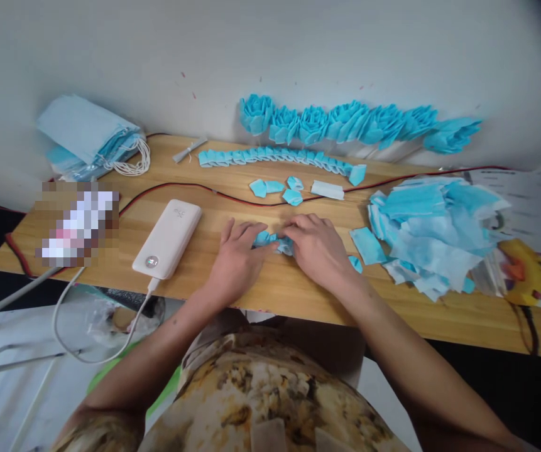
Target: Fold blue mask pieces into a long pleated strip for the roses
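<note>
Small folded blue pieces of mask-like fabric (265, 238) lie low over the table between my two hands. My left hand (238, 258) has its fingers on the left part of them, with the thumb reaching along the near side. My right hand (316, 248) is closed on the right part, fingers curled and partly hiding it. Just beyond are several loose folded petals (293, 198) and a pale flat strip (327, 189). A curved row of folded blue pieces (274, 156) runs behind these. To the right of my right hand lies a blue fabric square (367, 245).
Blue fabric flowers (315, 124) line the wall. A loose pile of blue sheets (440, 220) and a yellow toy (531, 273) are at right. At left are a white power bank (167, 238) with cable, a blurred-out device (79, 226) and stacked masks (88, 132). A red-black wire (195, 184) crosses the table.
</note>
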Demonstrator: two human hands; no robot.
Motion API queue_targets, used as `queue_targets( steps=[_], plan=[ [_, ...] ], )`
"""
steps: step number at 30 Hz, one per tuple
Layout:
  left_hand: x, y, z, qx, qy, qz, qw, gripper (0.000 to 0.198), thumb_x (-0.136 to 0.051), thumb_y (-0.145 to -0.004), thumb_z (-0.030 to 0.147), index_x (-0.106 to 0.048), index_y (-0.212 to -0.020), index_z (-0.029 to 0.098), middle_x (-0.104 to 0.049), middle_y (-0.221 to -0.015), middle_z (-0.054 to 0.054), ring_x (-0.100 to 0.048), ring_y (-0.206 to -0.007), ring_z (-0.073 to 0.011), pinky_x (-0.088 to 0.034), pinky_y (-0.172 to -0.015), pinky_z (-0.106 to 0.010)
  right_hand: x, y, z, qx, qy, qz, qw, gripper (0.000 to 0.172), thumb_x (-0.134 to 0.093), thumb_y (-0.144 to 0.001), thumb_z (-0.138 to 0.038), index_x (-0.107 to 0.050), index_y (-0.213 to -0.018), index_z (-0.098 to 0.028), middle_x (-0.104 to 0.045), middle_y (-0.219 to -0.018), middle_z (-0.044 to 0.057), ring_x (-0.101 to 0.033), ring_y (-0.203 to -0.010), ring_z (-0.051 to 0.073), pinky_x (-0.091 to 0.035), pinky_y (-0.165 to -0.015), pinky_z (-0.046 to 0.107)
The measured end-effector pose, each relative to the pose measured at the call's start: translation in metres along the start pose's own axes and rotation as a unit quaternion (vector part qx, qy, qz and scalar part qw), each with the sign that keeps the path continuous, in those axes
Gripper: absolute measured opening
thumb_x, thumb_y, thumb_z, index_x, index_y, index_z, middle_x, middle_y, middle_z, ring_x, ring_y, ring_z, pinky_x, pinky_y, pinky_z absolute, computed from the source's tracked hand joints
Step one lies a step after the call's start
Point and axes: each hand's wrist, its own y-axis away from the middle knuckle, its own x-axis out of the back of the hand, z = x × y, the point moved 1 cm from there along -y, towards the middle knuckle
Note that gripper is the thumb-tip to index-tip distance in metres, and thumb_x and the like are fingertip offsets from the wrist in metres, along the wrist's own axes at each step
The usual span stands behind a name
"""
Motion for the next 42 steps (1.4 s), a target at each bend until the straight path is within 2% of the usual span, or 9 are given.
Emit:
queue_targets(
  steps=[4,8,12,15,19,31,36,39,42],
  plan=[
    [0.000,0.004,-0.002,-0.014,0.021,0.044,0.999,0.033,-0.055,-0.094,0.012,-0.079,-0.110,0.028,-0.066,-0.137,-0.010,-0.056,-0.128,-0.0279,-0.033,-0.118,-0.063,0.001,0.001,-0.004,0.009,0.003,-0.012,1.000,0.035,-0.050,-0.097,-0.009,-0.079,-0.112,-0.024,-0.072,-0.127,0.008,-0.058,-0.113,0.029,-0.037,-0.086,0.042],
    [0.010,0.006,-0.002,-0.020,0.045,0.101,0.994,0.036,-0.054,-0.091,0.006,-0.078,-0.106,0.028,-0.069,-0.133,-0.008,-0.059,-0.125,-0.0235,-0.039,-0.115,-0.058,0.003,0.004,-0.006,0.013,-0.001,-0.013,1.000,0.036,-0.050,-0.097,-0.008,-0.079,-0.112,-0.024,-0.072,-0.126,0.009,-0.058,-0.113,0.028,-0.037,-0.086,0.041],
    [0.025,0.009,0.000,-0.015,0.050,0.133,0.990,0.034,-0.054,-0.091,0.005,-0.078,-0.102,0.026,-0.073,-0.115,-0.007,-0.063,-0.105,-0.0207,-0.048,-0.101,-0.048,0.005,0.004,-0.005,0.015,-0.026,-0.011,0.999,0.041,-0.049,-0.095,-0.004,-0.079,-0.114,-0.025,-0.072,-0.127,0.008,-0.059,-0.112,0.028,-0.038,-0.087,0.041],
    [0.027,0.013,0.006,-0.025,0.034,0.111,0.993,0.032,-0.053,-0.091,0.005,-0.078,-0.099,0.025,-0.072,-0.093,-0.005,-0.060,-0.084,-0.0182,-0.044,-0.083,-0.039,0.005,0.004,-0.002,0.014,-0.051,-0.016,0.998,0.043,-0.048,-0.092,-0.002,-0.080,-0.110,-0.025,-0.073,-0.126,0.007,-0.061,-0.113,0.028,-0.039,-0.088,0.042],
    [0.018,0.015,0.013,-0.020,0.005,0.069,0.997,0.029,-0.052,-0.093,0.006,-0.076,-0.098,0.022,-0.068,-0.081,-0.003,-0.055,-0.077,-0.0181,-0.035,-0.075,-0.036,0.004,0.006,0.000,0.020,-0.063,-0.005,0.998,0.043,-0.048,-0.090,0.000,-0.079,-0.110,-0.023,-0.074,-0.123,0.007,-0.062,-0.112,0.028,-0.041,-0.089,0.043],
    [0.004,0.015,0.016,-0.011,-0.029,0.031,0.999,0.034,-0.047,-0.099,0.013,-0.078,-0.105,0.025,-0.067,-0.082,-0.004,-0.050,-0.077,-0.0194,-0.031,-0.074,-0.036,0.003,0.007,-0.001,0.031,-0.058,-0.012,0.998,0.040,-0.047,-0.092,-0.003,-0.079,-0.110,-0.020,-0.073,-0.123,0.008,-0.061,-0.111,0.028,-0.042,-0.087,0.041],
    [0.001,0.015,0.020,0.013,-0.039,-0.006,0.999,0.034,-0.046,-0.101,0.016,-0.079,-0.098,0.024,-0.066,-0.083,-0.005,-0.052,-0.079,-0.0212,-0.032,-0.075,-0.038,0.004,0.008,-0.002,0.032,-0.065,-0.010,0.997,0.040,-0.046,-0.092,-0.004,-0.079,-0.109,-0.021,-0.074,-0.122,0.009,-0.062,-0.111,0.029,-0.045,-0.088,0.043],
    [0.000,0.014,0.022,0.027,-0.051,-0.021,0.998,0.034,-0.045,-0.101,0.015,-0.078,-0.101,0.024,-0.068,-0.085,-0.005,-0.053,-0.082,-0.0214,-0.033,-0.078,-0.039,0.002,0.007,0.006,0.022,-0.141,0.003,0.990,0.042,-0.045,-0.089,-0.003,-0.078,-0.108,-0.021,-0.076,-0.118,0.008,-0.065,-0.110,0.027,-0.050,-0.092,0.043],
    [0.000,0.014,0.023,0.024,-0.060,-0.022,0.998,0.033,-0.046,-0.101,0.015,-0.077,-0.107,0.024,-0.068,-0.084,-0.005,-0.054,-0.083,-0.0215,-0.034,-0.079,-0.039,0.005,0.005,0.017,-0.037,-0.273,0.054,0.960,0.042,-0.041,-0.088,-0.005,-0.074,-0.108,-0.022,-0.078,-0.108,0.005,-0.071,-0.101,0.022,-0.055,-0.091,0.039]
  ],
)
